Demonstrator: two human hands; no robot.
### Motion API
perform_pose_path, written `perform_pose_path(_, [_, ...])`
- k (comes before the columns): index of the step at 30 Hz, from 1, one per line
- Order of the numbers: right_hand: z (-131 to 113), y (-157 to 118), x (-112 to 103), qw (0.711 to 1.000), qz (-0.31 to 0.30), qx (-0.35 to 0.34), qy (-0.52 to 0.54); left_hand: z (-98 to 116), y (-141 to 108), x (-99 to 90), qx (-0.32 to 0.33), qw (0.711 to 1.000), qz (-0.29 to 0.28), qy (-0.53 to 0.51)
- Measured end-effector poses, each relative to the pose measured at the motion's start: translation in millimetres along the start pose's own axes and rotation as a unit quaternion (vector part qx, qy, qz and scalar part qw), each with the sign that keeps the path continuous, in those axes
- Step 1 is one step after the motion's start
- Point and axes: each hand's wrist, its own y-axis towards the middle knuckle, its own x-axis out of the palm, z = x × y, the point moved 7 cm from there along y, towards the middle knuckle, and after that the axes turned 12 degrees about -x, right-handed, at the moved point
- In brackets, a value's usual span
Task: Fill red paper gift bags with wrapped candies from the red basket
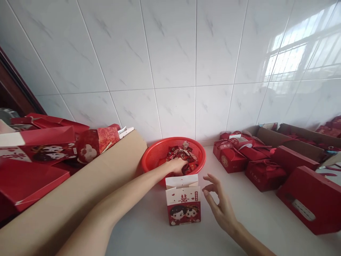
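White bench (145, 224): one red basket (151, 161) of wrapped sweets (192, 156), twelve o'clock from one box (183, 208); left grip (178, 165) among sweets, can't tell opening or hold; right grip (220, 205) loosely open, empty, three o'clock

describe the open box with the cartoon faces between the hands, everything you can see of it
The small box looks like folded card, white above and red below, with a red double-happiness character, small hearts, a dark label at the upper right and two cartoon faces. It stands upright on the pale counter, in front of the red basket, its top open and a white flap raised at the back. The right hand is beside it, apart; its contents are hidden.
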Motion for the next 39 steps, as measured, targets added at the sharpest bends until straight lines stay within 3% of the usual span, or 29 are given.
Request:
perform_pose_path(5, [0.8, 0.6, -1.9, 1.0, -0.002, -0.01, -0.015, -14.8, 1.3, -29.6, -0.033, 0.996, 0.065, -0.041])
perform_pose_path(11, [1.8, -0.1, -1.0, 0.999, -0.018, -0.021, -0.025, -68.8, 10.9, -58.3, -0.094, 0.961, 0.093, -0.243])
perform_pose_path(16, [6.2, -1.4, 0.4, 0.999, -0.027, -0.016, -0.022, -92.3, 4.8, -65.4, -0.127, 0.975, 0.106, -0.151])
perform_pose_path(19, [7.1, -2.8, 1.6, 0.999, -0.029, -0.015, -0.023, -77.6, -2.8, -60.1, -0.088, 0.987, 0.088, -0.099])
perform_pose_path(24, [10.0, -4.9, 5.7, 0.998, -0.042, -0.018, -0.038, -4.2, -17.9, -25.4, 0.13, 0.991, 0.02, -0.034])
perform_pose_path(29, [10.5, -4.4, 5.7, 0.998, -0.042, -0.02, -0.043, 19.8, -9.0, 3.9, 0.091, 0.994, -0.036, 0.049])
perform_pose_path(31, [8.8, -3.7, 5.2, 0.998, -0.039, -0.024, -0.045, 21.7, -4.1, 3.4, 0.09, 0.992, -0.032, 0.082])
perform_pose_path(34, [6.7, -2.8, 4.3, 0.998, -0.035, -0.029, -0.046, 12.0, 3.8, -10.6, 0.08, 0.991, 0.02, 0.106])
perform_pose_path(39, [8.0, -3.8, 4.7, 0.997, -0.05, -0.027, -0.045, -51.0, 9.9, -52.4, -0.033, 0.99, 0.136, -0.022])
